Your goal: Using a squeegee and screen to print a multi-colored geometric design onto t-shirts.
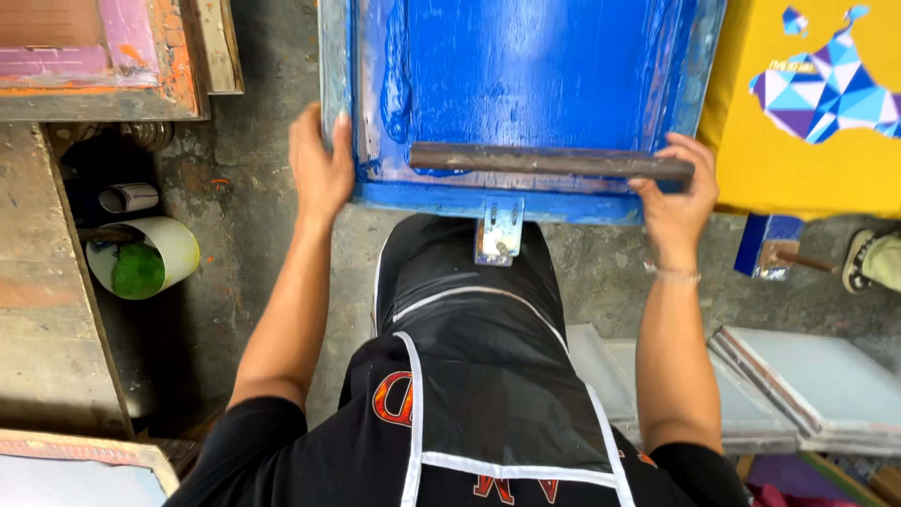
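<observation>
Black apron (488, 376) closest to lens; left hand (321, 169) clamps blue screen frame (526, 202) corner. Right hand (678, 197) grasps squeegee (549, 161) end; yellow shirt (798, 160) just beside

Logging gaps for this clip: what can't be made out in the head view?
- Blue screen-printing frame: far end cut off by the top edge.
- Whatever lies beneath the frame: hidden by the inked mesh.
- Left hand fingertips: curled over the frame's side, out of sight.
- Yellow printed fabric: design cut off by the right edge.
</observation>
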